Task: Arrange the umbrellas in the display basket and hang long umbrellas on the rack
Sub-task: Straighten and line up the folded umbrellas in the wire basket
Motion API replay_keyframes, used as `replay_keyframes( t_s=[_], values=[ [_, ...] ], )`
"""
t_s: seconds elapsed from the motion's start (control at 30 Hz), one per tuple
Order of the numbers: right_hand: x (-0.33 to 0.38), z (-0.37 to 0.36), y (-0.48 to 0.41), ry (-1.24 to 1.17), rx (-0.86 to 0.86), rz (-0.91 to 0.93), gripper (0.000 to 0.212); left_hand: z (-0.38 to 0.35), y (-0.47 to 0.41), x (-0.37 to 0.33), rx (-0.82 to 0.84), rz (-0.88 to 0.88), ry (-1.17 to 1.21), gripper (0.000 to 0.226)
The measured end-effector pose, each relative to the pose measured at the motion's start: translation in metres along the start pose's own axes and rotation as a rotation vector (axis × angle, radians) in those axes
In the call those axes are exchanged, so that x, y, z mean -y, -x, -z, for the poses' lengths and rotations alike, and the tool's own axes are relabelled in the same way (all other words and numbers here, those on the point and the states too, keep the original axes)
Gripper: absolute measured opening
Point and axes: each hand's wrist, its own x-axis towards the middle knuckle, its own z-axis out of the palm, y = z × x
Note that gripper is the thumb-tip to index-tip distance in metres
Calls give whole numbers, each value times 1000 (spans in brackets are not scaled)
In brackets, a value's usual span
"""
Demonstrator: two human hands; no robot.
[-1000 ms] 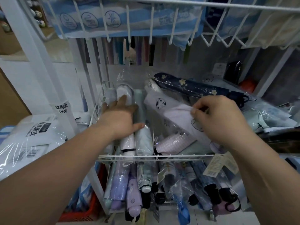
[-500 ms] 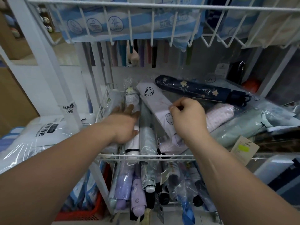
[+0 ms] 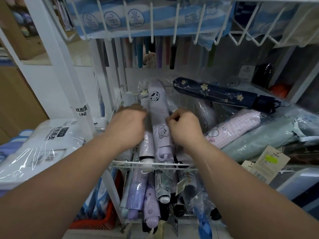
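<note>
Both my forearms reach forward into the basket [image 3: 155, 163], one hand on each side of the lilac umbrella [image 3: 159, 121], which lies lengthways in it among other folded ones. My right hand [image 3: 185, 129] is knuckles-up with the fingers curled, pinching the umbrella's right edge. My left hand [image 3: 128, 125] is at its left edge but blurred, so I cannot tell its grip.

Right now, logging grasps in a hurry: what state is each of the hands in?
Left hand: motion-blurred beside the umbrellas, cannot tell.
Right hand: fingers curled, pinches the lavender umbrella at its edge.
</note>
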Motion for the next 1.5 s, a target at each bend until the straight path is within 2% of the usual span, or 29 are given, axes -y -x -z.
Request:
replay_keyframes(
  t_s=[0.07, 0.13, 0.2, 0.27, 0.33, 0.37, 0.4, 0.47, 0.53, 0.6, 0.77, 0.93, 1.03, 1.13, 1.2, 1.3, 1.37, 1.5],
  values=[
    [6, -10, 0, -76, 94, 19, 9, 1, 1, 0, -83, 40, 65, 32],
    [9, -22, 3, -138, 233, 44, 29, 2, 1, 0, -68, 103, 179, 42],
    [10, -25, 3, -17, 291, 149, 40, -3, 2, 3, -5, 129, 236, 51],
    [12, -17, -3, 114, 156, 265, 29, -9, 5, 5, 22, 82, 117, 61],
    [10, -7, -19, 239, -22, 292, 23, -14, 6, 3, 76, 72, -2, 65],
    [9, -3, -29, 341, -31, 257, 29, -15, 7, 0, 106, 76, -34, 69],
    [6, 1, -39, 446, 34, 179, 40, -16, 7, -3, 127, 79, -61, 75],
    [-1, 6, -53, 566, 261, 7, 67, -15, 7, -10, 124, 66, -124, 80],
    [-10, 10, -57, 575, 393, -75, 92, -12, 5, -13, 112, 79, -121, 82],
    [-19, 10, -59, 560, 393, -80, 100, -11, 3, -15, 105, 106, -116, 82],
    [-15, 22, -55, 321, 258, -23, 90, -12, 8, -18, -11, 184, -81, 78],
    [2, 41, -50, 163, 219, 74, 87, -8, 3, -16, 19, 249, 68, 78],
    [29, 49, -50, 137, 161, 148, 79, -6, 2, -16, 83, 212, -65, 79],
    [59, 55, -54, 97, 80, 216, 69, -2, 2, -14, 60, 195, -274, 73],
    [67, 54, -50, 93, 104, 184, 65, 0, 4, -8, 55, 221, -332, 71],
    [48, 36, -30, 74, 202, 75, 52, -4, 10, 0, 27, 226, -241, 74],
    [28, 16, -18, 46, 182, 65, 44, -7, 12, -2, 22, 206, -156, 73],
    [7, -9, -11, -59, 123, 28, 43, 1, 13, -8, 54, 213, -48, 63]
  ],
)
